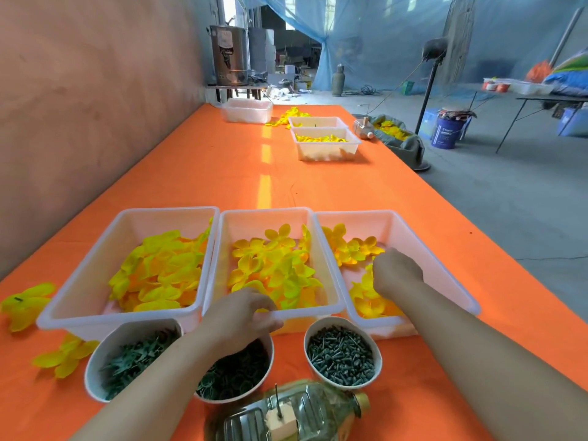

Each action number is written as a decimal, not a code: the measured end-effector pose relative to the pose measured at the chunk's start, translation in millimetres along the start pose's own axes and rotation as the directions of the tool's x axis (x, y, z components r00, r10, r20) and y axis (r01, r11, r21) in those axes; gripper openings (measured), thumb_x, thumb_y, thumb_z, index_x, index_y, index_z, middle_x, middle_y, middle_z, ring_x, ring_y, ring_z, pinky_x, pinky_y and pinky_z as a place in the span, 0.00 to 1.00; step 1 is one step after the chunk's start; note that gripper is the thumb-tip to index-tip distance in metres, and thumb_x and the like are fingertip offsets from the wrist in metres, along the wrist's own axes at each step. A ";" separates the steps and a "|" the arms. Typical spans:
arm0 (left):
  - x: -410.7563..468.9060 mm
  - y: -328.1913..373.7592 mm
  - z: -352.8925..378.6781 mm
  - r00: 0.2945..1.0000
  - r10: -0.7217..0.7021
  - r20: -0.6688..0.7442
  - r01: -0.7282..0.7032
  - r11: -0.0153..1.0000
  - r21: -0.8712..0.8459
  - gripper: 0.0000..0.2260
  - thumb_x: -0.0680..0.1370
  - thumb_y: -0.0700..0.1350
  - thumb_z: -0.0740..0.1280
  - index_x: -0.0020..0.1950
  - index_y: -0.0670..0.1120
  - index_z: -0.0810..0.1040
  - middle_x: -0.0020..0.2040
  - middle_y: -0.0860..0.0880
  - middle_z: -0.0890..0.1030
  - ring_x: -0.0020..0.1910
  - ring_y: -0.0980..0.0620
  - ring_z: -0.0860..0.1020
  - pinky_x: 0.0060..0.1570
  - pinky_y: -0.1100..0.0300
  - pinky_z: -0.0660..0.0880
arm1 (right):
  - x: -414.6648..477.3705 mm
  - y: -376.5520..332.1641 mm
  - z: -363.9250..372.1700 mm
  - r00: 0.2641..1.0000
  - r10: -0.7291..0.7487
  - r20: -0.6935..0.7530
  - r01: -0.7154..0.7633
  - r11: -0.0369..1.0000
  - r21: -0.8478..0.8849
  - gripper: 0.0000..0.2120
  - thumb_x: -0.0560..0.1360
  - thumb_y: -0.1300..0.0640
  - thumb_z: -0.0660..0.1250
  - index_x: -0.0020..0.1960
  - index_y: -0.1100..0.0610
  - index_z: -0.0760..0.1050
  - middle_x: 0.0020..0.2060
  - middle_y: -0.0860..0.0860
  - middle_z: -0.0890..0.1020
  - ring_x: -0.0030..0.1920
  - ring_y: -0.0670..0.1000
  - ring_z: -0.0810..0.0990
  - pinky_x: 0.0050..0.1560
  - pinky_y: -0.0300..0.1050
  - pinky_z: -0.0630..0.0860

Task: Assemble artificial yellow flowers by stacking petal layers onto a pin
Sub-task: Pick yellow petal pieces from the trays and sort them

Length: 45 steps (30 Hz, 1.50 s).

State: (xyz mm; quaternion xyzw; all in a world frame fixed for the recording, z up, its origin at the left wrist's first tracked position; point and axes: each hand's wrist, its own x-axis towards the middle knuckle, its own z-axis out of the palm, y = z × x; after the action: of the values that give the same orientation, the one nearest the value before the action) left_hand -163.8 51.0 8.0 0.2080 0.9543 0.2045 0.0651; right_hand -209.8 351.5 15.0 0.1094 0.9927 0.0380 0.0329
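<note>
Left hand [245,315]: grip curled, fingertips at near rim of middle white plastic bin [254,227]; whether it holds anything, cannot tell. Right hand [396,272]: fingers down among yellow fabric petals [366,302], grip hidden.

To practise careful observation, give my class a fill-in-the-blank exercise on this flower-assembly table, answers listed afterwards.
1. Of the three nearest bins, the right hand is in the ___ one.
2. The left hand is over the ___ bowl.
3. The tablecloth is ___.
4. The pin stands in a block on a lying ___.
Answers: right; middle; orange; bottle.
</note>
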 end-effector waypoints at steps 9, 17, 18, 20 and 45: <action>-1.6 -1.5 1.6 0.976 -0.117 -0.184 0.061 0.957 -0.285 0.11 0.71 0.59 0.76 0.44 0.55 0.80 0.51 0.57 0.79 0.53 0.58 0.75 0.50 0.58 0.69 | 8.7 -4.1 6.8 0.914 -0.357 0.191 0.361 0.932 0.014 0.06 0.71 0.56 0.70 0.46 0.46 0.80 0.42 0.44 0.77 0.54 0.51 0.77 0.39 0.40 0.69; 4.1 5.5 7.7 0.891 -0.223 -0.395 0.067 0.926 -0.371 0.09 0.71 0.56 0.76 0.42 0.54 0.79 0.50 0.54 0.79 0.54 0.56 0.75 0.50 0.57 0.67 | 8.8 11.8 -8.5 0.975 -0.105 -0.193 0.199 0.800 0.566 0.08 0.71 0.57 0.73 0.38 0.47 0.78 0.48 0.50 0.82 0.53 0.54 0.79 0.52 0.47 0.74; 5.8 6.4 8.5 0.876 -0.243 -0.417 0.075 0.922 -0.380 0.09 0.72 0.56 0.76 0.42 0.54 0.79 0.51 0.53 0.79 0.54 0.56 0.75 0.50 0.58 0.66 | 7.0 12.4 -6.9 0.973 -0.062 -0.222 0.189 0.768 0.611 0.07 0.72 0.57 0.72 0.38 0.47 0.78 0.47 0.49 0.83 0.51 0.54 0.79 0.50 0.47 0.73; 8.3 7.8 9.6 0.854 -0.274 -0.442 0.092 0.916 -0.391 0.09 0.72 0.55 0.75 0.43 0.52 0.80 0.52 0.52 0.78 0.56 0.55 0.74 0.51 0.59 0.65 | 3.6 12.3 -3.6 0.957 -0.010 -0.289 0.215 0.693 0.688 0.06 0.73 0.59 0.71 0.41 0.49 0.78 0.43 0.47 0.83 0.49 0.53 0.80 0.47 0.47 0.74; 27.9 42.8 -17.3 0.946 -0.320 0.042 0.117 0.218 -0.969 0.07 0.74 0.48 0.75 0.50 0.53 0.82 0.47 0.52 0.85 0.46 0.55 0.84 0.37 0.58 0.74 | -51.9 -100.7 -45.6 0.942 -0.298 -0.157 0.141 -0.074 0.987 0.07 0.77 0.61 0.70 0.51 0.54 0.85 0.46 0.56 0.83 0.46 0.52 0.80 0.49 0.51 0.78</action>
State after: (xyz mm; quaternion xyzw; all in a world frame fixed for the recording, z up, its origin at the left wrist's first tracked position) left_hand -176.8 92.0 40.4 -0.0299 0.6505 0.7483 0.1266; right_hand -184.2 239.0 55.0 -0.0608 0.7164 -0.6951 0.0047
